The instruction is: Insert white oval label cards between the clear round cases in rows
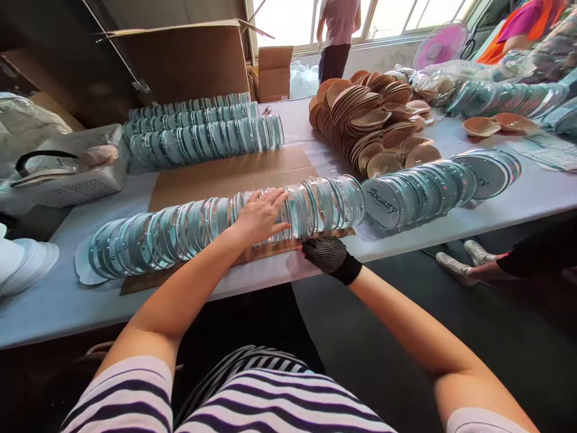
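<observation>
A long row of round clear discs [193,225], standing on edge and packed face to face, lies across a brown cardboard sheet [279,165] on the table. My left hand [258,218] is bare and rests on top of that row with its fingers spread. At the sheet's near edge, my right hand [328,255] wears a dark striped glove and has its fingers curled on the cardboard. Just right of the row, leaning discs [383,204] carry the print "beauty". The right fingertips are partly hidden.
Shorter disc rows [202,141] stand behind. Piled brown oval pieces [360,114] are at the back right. A plastic basket [108,174] sits left, near white round pieces [22,264]. Another person [338,30] stands by the window; a second person's shoes [455,267] show at right.
</observation>
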{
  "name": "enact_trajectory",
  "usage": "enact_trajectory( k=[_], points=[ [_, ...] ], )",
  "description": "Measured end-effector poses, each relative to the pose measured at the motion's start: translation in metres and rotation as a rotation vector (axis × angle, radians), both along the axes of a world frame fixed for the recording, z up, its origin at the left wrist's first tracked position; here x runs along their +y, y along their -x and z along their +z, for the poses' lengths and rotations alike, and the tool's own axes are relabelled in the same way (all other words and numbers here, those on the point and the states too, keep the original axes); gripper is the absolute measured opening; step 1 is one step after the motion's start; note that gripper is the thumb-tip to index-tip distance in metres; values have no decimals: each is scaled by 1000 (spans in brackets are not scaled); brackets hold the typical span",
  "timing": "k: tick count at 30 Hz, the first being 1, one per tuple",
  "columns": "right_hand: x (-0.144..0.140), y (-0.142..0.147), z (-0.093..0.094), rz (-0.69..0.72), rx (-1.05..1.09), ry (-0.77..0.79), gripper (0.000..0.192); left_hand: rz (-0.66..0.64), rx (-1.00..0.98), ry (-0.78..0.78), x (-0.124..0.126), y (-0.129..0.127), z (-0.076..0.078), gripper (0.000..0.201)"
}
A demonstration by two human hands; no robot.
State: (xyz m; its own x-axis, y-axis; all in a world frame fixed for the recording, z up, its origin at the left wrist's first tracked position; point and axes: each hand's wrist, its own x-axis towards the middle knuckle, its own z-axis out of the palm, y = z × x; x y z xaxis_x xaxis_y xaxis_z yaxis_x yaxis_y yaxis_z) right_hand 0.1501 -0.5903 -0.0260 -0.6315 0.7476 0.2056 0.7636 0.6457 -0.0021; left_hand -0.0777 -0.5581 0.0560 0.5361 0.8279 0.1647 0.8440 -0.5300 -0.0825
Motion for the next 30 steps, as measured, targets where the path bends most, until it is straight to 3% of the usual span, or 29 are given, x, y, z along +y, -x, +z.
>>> enact_trajectory(
  k=[2, 5, 8, 10, 14, 18, 20, 23, 26, 30],
  points=[
    [10, -16, 29, -46, 106, -83, 31, -2, -11, 0, 2, -7, 4, 80],
    [49, -32, 84, -309, 211, -182, 35, -24, -58, -16, 9, -28, 10, 83],
    [104, -27, 127, -401, 5, -4, 37, -27, -84, 17, 21, -51, 12, 79],
    [136, -14, 140, -367, -193, 179, 38, -19, -90, 41, 28, -60, 9, 76],
    [171, 15, 144, -229, -333, 341, 46, -28, -113, -1, 36, -62, 0, 72],
    [169, 27, 146, -195, -365, 394, 39, -38, -96, -21, 35, -61, -2, 69],
    [163, 27, 147, -186, -354, 325, 31, -27, -92, -23, 34, -62, -2, 69],
    [155, 21, 146, -125, -281, 186, 26, -15, -89, -36, 35, -62, -4, 68],
    [147, 4, 140, -66, -192, 166, 28, -18, -89, -37, 37, -61, -6, 69],
    [119, -28, 121, -46, 80, 86, 23, -14, -91, 5, 36, -60, -5, 72]
  ],
)
